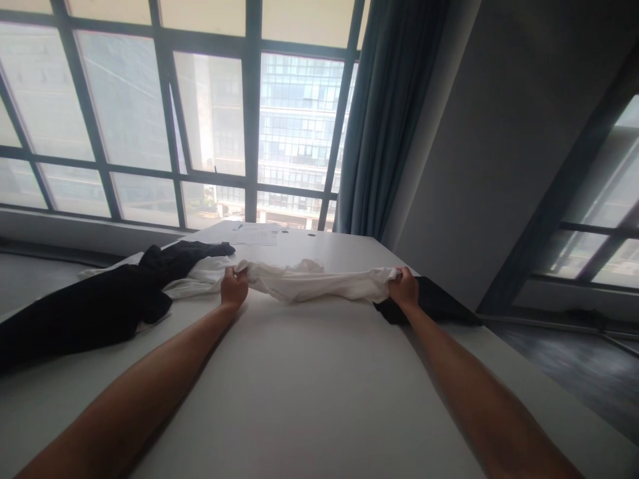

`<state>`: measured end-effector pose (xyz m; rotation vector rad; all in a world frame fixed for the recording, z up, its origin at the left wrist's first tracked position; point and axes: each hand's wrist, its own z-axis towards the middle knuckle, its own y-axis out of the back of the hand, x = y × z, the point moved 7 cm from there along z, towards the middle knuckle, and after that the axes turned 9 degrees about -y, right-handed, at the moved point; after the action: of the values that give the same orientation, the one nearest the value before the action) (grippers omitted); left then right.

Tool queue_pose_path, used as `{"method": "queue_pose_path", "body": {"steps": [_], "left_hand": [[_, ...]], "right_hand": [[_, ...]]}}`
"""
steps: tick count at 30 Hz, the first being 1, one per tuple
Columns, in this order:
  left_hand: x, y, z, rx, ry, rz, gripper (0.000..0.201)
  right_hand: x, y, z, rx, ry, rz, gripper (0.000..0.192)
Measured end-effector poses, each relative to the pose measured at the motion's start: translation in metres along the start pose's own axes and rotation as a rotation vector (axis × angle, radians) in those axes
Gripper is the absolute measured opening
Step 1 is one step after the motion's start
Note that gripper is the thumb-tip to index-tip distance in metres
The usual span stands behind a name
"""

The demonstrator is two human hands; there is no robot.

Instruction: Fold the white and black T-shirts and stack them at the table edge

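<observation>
Head view: the only view, looking down over both outstretched bare arms onto a white table (309, 399) and out through a big window (210, 113).
Left hand (233, 288): closed in a fist on the left end of a white garment (314, 281), fingers curled round the bunched cloth, knuckles resting at the table top.
Right hand (404, 287): closed likewise on the right end of the same white garment, gripping a gathered fold.
White garment: stretched between the two hands, across the middle of the table at its far part; it lies crumpled and sagging, with a raised wrinkle near its centre, and touches the table along most of its length.
Black garment (100, 303): heaped at the left of the table, reaching from the near left edge toward the far middle, just beside the left hand; some white cloth shows under its far end.
Dark cloth (439, 301): lies at the right edge of the table, just beyond and under the right hand.
Papers (254, 234): flat at the far end of the table, well apart from the hands.
Curtain (384, 120): blue-grey, hanging at the right of the window beside a grey wall.
</observation>
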<state>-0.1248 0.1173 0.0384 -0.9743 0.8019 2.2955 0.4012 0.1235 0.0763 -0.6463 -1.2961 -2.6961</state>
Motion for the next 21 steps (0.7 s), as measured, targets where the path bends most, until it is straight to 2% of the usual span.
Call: {"method": "queue_pose_path", "body": {"steps": [3,6,8,10,12,14,16,18,21], "left_hand": [[0.011,0.004,0.005,-0.085,0.078,-0.037,0.019],[0.017,0.010,0.007,-0.139,0.116,-0.041,0.018],[0.012,0.014,0.005,-0.156,0.066,-0.012,0.018],[-0.007,0.015,0.001,-0.131,-0.114,0.062,0.022],[-0.033,0.008,-0.010,-0.024,-0.378,0.148,0.033],[-0.054,-0.008,-0.027,0.171,-0.606,0.183,0.034],[-0.066,-0.022,-0.043,0.369,-0.739,0.176,0.025],[-0.071,-0.032,-0.056,0.529,-0.824,0.180,0.017],[-0.073,-0.041,-0.067,0.684,-0.893,0.220,0.020]], "right_hand": [[-0.035,0.004,0.010,-0.074,-0.241,0.060,0.046],[-0.040,-0.001,0.015,-0.061,-0.243,0.087,0.046],[-0.041,0.000,0.014,-0.075,-0.264,0.110,0.045],[-0.040,0.005,0.009,-0.111,-0.311,0.129,0.045],[-0.031,0.012,0.003,-0.153,-0.301,0.124,0.046],[-0.010,0.019,-0.003,-0.182,-0.170,0.084,0.045],[0.018,0.018,-0.011,-0.139,0.006,0.048,0.041],[0.045,0.005,-0.020,0.003,0.158,0.028,0.033],[0.077,-0.023,-0.040,0.291,0.353,-0.057,0.029]]}}
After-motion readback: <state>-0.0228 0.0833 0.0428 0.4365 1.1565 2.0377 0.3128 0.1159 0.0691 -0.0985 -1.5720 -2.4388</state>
